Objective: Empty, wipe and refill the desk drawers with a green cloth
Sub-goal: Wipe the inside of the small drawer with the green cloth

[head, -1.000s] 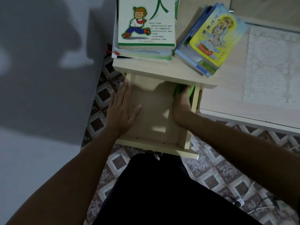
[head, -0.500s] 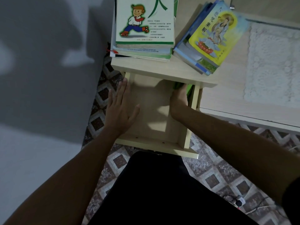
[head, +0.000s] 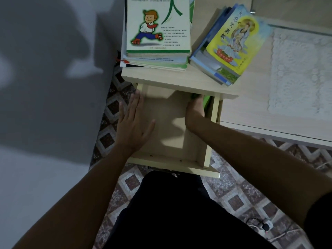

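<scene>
Two bare hands work at one pulled-out drawer [head: 167, 123] beneath the pale desk [head: 251, 97]. On the desk lie two book stacks. The left stack [head: 158, 33] is topped by a white cover with a cartoon boy on roller skates and a large green character "人". The right stack [head: 231, 49] is topped by a yellow cover printed "大悲咒集解". A white lace mat [head: 301, 72] lies at far right.

Left hand [head: 133, 123]: fingers straight and spread, palm flat on the drawer's left wall, holding nothing.

Right hand [head: 195, 112]: reaches into the drawer's back right corner; its fingertips are hidden under the desk edge, so the grip cannot be determined.

Green cloth [head: 206, 100]: visible beneath and beside the right hand's fingers, against the right wall, partly under the desk.
</scene>
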